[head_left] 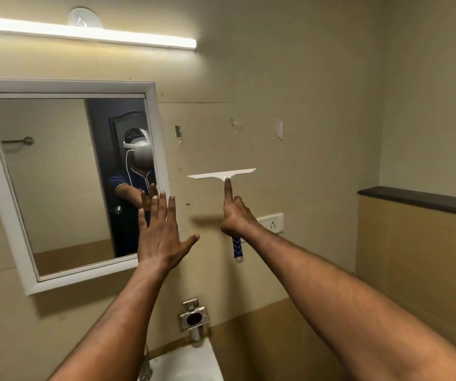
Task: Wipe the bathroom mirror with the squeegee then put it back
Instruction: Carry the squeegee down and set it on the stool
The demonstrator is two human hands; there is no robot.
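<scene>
My right hand [235, 215] is clenched around the squeegee [225, 204], index finger stretched up its neck, the white blade held against the bare wall to the right of the mirror [64, 177]. My left hand [161, 232] is released, fingers spread, over the mirror's lower right corner. I can read no writing on the blue-and-white handle.

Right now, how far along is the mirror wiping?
Picked up: the right hand holds the squeegee against the wall, right of the mirror. The left hand is open at the mirror's edge. Whether wiping is done can't be told; putting it back remains.
</scene>
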